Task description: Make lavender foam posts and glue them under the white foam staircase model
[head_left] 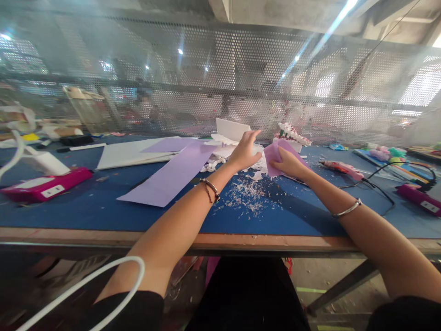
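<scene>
My left hand (245,152) reaches over a heap of white scraps (215,162), its thumb and fingers apart and nothing visible between them. Just to its right, my right hand (288,162) grips a curled piece of purple sheet (271,158) between thumb and fingers. A long purple sheet (174,177) slants across the blue table left of my left hand, partly over white boards (120,154). Behind my left hand stands a white panel (232,128). Small white shavings (251,195) are scattered below both hands.
A pink hot glue gun (341,169) with a black cord lies at the right, near a magenta power strip (418,198). Another magenta power strip (48,185) sits at the left. A perforated metal screen (193,69) rises behind the blue table (113,214). A white cable (113,264) loops in the foreground.
</scene>
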The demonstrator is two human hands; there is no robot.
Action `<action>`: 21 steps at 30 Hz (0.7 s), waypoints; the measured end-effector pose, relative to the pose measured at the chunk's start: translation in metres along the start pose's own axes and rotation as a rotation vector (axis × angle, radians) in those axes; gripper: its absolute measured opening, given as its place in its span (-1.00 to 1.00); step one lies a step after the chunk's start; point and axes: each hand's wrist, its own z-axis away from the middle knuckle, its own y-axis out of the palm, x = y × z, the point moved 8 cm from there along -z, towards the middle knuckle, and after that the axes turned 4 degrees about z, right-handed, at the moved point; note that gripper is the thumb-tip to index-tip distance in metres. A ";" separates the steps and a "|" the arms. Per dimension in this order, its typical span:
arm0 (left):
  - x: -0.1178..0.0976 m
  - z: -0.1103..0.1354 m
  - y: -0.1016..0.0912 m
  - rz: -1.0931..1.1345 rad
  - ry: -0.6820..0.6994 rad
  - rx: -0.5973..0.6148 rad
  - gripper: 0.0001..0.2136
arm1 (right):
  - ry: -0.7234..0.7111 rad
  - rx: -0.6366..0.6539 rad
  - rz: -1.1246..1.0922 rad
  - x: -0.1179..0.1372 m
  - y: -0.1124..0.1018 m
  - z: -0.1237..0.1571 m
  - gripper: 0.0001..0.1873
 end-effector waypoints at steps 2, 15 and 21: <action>-0.030 0.007 0.017 -0.215 0.291 0.157 -0.36 | -0.035 0.076 0.023 0.003 0.006 0.002 -0.83; -0.020 0.001 0.015 -0.258 0.105 0.186 -0.78 | -0.029 0.132 -0.048 0.003 0.003 -0.001 -0.82; -0.007 0.002 0.004 0.034 -0.066 -0.001 -0.81 | 0.112 -0.067 -0.317 -0.014 -0.014 -0.005 -0.76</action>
